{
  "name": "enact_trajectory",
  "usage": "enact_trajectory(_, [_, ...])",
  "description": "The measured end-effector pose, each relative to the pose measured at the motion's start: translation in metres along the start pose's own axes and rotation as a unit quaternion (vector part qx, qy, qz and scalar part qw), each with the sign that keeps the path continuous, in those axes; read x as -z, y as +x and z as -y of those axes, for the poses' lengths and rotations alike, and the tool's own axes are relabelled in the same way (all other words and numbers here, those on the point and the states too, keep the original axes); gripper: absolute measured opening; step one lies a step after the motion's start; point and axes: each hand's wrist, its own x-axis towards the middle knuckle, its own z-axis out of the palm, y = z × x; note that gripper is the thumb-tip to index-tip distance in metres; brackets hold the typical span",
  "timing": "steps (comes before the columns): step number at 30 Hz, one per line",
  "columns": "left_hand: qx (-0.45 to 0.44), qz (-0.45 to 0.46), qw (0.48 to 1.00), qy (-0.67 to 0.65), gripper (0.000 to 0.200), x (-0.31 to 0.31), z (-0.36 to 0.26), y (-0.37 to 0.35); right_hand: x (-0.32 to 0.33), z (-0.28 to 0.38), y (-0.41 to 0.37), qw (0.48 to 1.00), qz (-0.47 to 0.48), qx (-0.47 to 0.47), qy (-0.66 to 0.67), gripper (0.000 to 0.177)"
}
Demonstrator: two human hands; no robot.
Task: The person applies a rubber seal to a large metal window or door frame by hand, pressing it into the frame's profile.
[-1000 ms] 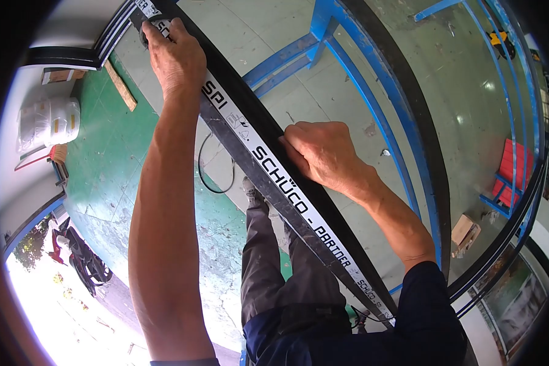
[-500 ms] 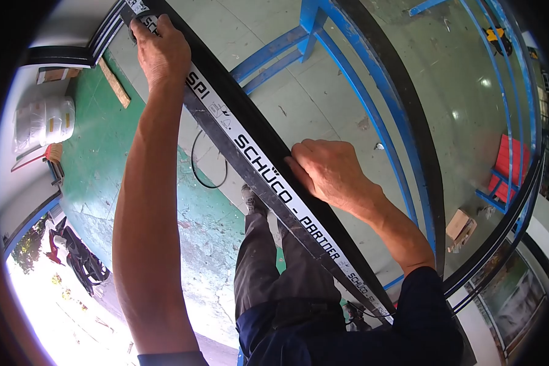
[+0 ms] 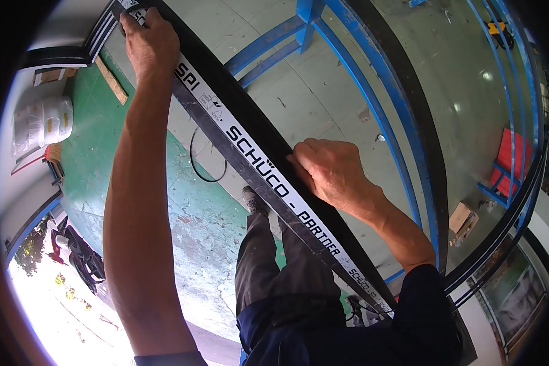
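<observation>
A long dark profile bar [image 3: 241,104] runs slantwise from upper left to lower right in front of me. Along it lies a white strip [image 3: 256,160] printed with "SCHÜCO - PARTNER". Near its upper end my left hand [image 3: 149,46] grips the bar across the strip, fingers bent and printing showing between them; the thumb side is partly hidden. Midway down, my right hand [image 3: 330,166] is closed against the bar's right edge, with its fingertips out of sight behind the knuckles.
A blue metal frame [image 3: 372,100] with a dark top edge stands to the right. On the floor are a thin black loop [image 3: 192,155], a wooden strip [image 3: 111,80] and a cardboard piece [image 3: 462,221]. A red panel [image 3: 511,160] and a wrapped white bundle [image 3: 43,125] stand farther off.
My left hand and the upper part of the bar with its strip have shifted slightly up and left in view. My right hand stays almost in place, still closed at the edge.
</observation>
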Motion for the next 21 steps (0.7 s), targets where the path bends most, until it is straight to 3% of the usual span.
enact_trajectory(9, [0.020,0.009,1.000,0.006,0.073,-0.003,0.004,0.004,0.010,0.004,-0.042,0.999,0.039,-0.001,-0.032,0.023])
enact_trajectory(10, [-0.025,-0.021,0.998,0.046,0.072,-0.007,0.012,0.011,0.008,0.004,-0.043,0.999,0.034,-0.002,-0.028,0.023])
enact_trajectory(13, [0.015,0.017,0.999,0.037,0.072,-0.003,0.008,0.010,0.006,0.004,-0.050,1.000,0.023,-0.011,-0.011,0.023])
enact_trajectory(20, [-0.039,-0.022,0.997,0.068,0.071,-0.007,0.015,0.011,0.011,0.010,-0.054,0.999,0.029,-0.033,-0.003,0.027])
enact_trajectory(21, [-0.012,-0.013,1.000,-0.019,0.070,-0.008,0.009,0.005,0.012,0.010,-0.050,0.999,0.032,-0.042,-0.004,0.028])
